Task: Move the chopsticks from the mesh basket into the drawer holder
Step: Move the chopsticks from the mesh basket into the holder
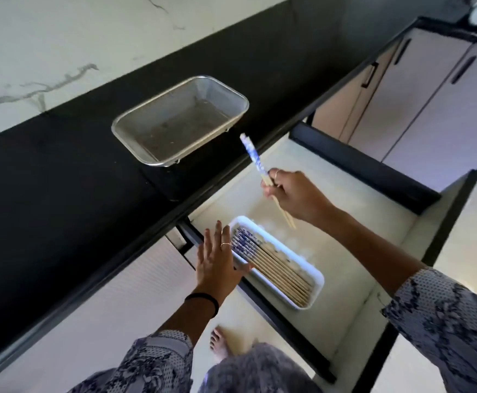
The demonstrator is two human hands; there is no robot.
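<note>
A steel mesh basket [226,93] stands on the black countertop with nothing visible inside it. Below it an open drawer [359,222] holds a white rectangular holder [316,275] filled with several wooden chopsticks [277,263] with blue-patterned ends. My right hand [294,194] is above the drawer, between basket and holder, shut on chopsticks [253,153] with blue-and-white tops pointing up toward the basket. My left hand [217,259] lies flat with fingers spread against the holder's left side and the drawer's edge.
The black countertop [61,177] runs diagonally, with a marbled white wall [61,43] behind it. Cabinet doors with dark handles [430,89] are at the right. My bare foot [220,344] shows on the floor below the drawer.
</note>
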